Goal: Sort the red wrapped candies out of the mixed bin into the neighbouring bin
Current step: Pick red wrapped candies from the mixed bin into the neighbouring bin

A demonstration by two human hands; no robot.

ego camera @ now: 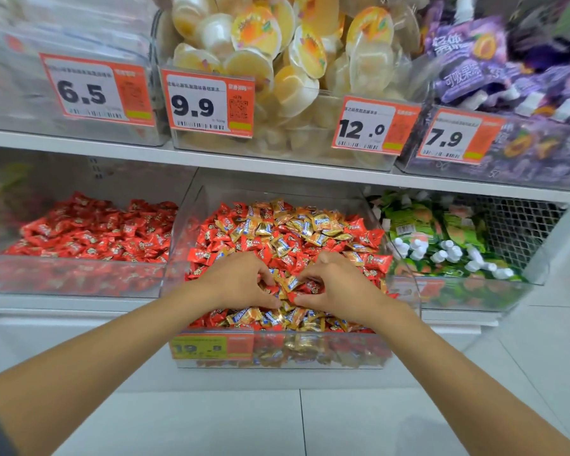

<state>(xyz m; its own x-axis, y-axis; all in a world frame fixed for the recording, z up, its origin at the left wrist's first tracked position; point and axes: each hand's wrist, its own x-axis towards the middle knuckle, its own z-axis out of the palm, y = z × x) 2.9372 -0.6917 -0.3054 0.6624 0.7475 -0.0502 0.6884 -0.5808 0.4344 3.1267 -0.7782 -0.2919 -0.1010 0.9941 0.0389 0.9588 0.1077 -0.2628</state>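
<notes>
On the lower shelf, the clear mixed bin sits in the middle. The neighbouring bin on its left is already loaded with nothing but red ones, as far as I can see. So there's a decent pile at the destination, but honestly the job looks far from done. The mixed bin still has tons of red wrapped candies scattered all through the gold candies, from the back right down to the front wall.

Both hands are down in the middle of that heap, close together. The left hand is curled, thumb and fingers closing on the pile, and it looks like there's a red one in there. The right hand is curled the same way, pinching a red wrapper between thumb and forefinger. Nothing is over the left bin right now, so I'd call this mid-pick with plenty left to sort.
</notes>
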